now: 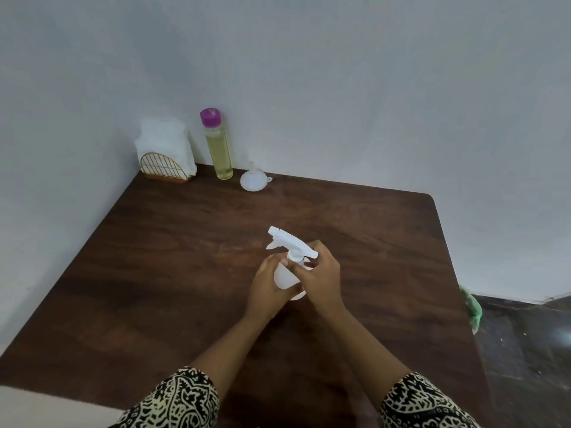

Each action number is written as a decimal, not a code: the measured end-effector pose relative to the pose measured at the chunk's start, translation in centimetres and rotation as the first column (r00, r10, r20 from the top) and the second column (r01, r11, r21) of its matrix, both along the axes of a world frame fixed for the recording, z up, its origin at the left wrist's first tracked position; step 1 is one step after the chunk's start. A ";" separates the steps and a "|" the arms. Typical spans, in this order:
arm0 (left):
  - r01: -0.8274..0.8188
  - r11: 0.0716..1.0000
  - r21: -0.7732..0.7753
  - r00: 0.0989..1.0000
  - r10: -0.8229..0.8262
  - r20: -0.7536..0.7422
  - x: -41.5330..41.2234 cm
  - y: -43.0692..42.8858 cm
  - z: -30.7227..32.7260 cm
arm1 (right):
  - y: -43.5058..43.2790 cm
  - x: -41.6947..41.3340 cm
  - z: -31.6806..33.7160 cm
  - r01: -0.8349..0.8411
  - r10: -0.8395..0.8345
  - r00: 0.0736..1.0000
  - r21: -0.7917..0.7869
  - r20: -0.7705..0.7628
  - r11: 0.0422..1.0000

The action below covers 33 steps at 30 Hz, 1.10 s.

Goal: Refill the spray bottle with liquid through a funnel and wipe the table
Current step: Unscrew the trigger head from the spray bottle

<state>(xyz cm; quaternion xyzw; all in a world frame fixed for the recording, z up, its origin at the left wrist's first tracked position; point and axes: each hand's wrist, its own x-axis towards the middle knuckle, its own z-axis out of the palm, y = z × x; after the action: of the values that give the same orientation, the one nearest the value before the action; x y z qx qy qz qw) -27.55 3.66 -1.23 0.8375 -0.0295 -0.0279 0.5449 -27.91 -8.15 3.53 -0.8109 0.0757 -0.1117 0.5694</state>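
Observation:
A white spray bottle (285,278) stands upright in the middle of the dark wooden table (173,248). My left hand (267,290) grips its body from the left. My right hand (321,278) curls its fingers round the neck just under the white trigger head (289,242), which points away to the left. A white funnel (253,179) lies mouth-down at the far edge. Beside the funnel stands a tall clear bottle of yellow liquid (218,149) with a purple cap.
A gold wire holder with white napkins (165,152) stands in the far left corner against the wall. A green cloth (471,307) hangs off the table's right edge. Dark floor lies to the right.

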 end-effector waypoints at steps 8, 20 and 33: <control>0.029 0.995 0.094 1.000 -0.028 -0.012 0.0 0.7 -0.5 | -1.0 0.4 0.0 -0.133 0.133 0.991 0.018 0.027 0.991; 0.044 0.997 0.058 0.999 -0.045 0.024 0.1 0.8 -0.9 | -0.3 -0.2 1.0 -0.183 0.184 0.973 0.021 -0.137 0.983; 0.065 0.997 0.047 0.998 -0.065 0.002 0.4 1.1 -1.1 | -2.5 0.7 0.5 -0.453 0.484 0.847 0.178 -0.218 0.873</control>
<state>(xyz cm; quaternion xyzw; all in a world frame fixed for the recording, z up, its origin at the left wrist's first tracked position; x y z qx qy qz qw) -27.15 4.80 -2.35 0.8487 -0.0571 -0.0448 0.5239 -27.16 -10.65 4.01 -0.7765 -0.0453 0.1410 0.6125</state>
